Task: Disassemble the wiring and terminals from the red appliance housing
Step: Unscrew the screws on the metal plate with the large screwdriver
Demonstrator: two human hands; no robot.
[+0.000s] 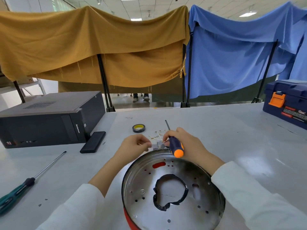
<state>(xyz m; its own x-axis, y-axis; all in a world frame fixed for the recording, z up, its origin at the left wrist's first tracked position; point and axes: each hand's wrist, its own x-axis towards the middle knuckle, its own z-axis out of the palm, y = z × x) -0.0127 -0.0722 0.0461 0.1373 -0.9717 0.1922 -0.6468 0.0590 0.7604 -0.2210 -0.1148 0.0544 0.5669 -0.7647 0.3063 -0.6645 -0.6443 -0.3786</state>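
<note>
red housing [172, 193] upturned, nearest edge of table [232, 130] — interior exposed | left hand [134, 145] pinching small metal part [159, 145] (terminal, likely) | right hand [184, 143] gripping screwdriver [176, 145] — parked, tip up, fingers also on part

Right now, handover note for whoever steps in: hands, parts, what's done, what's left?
Left hand: pinches a small metal terminal part just beyond the housing's far rim.
Right hand: grips the blue-orange screwdriver, shaft pointing away, fingertips also on that part.
Red housing: upside down on the table, no wiring visible on the metal base.
Loose terminals and wires lie in a pile behind the hands, near the tape roll.
Spare green screwdriver far left.
Left: free the held part, add to pile.
</note>
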